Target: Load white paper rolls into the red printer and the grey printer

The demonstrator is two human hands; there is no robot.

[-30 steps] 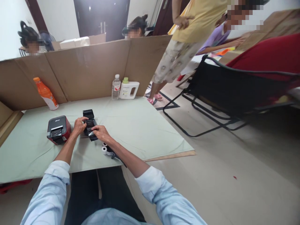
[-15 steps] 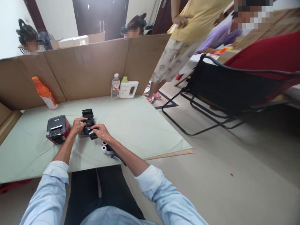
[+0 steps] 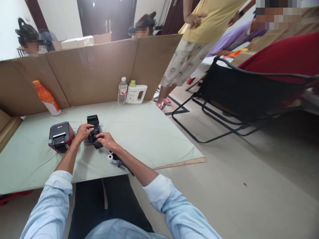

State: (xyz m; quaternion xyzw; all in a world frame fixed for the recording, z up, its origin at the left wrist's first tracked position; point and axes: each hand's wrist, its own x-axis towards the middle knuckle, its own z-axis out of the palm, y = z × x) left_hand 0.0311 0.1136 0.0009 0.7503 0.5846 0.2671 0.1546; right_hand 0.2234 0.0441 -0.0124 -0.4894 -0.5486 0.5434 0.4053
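Both hands (image 3: 107,140), nearly closed, seem to be pinching the small black lidded device (image 3: 93,132)

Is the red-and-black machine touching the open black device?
Apart. The head view shows green tabletop between the red-and-black machine and the open black device, the left hand partly over that gap.

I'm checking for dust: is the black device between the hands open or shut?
Open: the device shows its lid tilted back at the far end.
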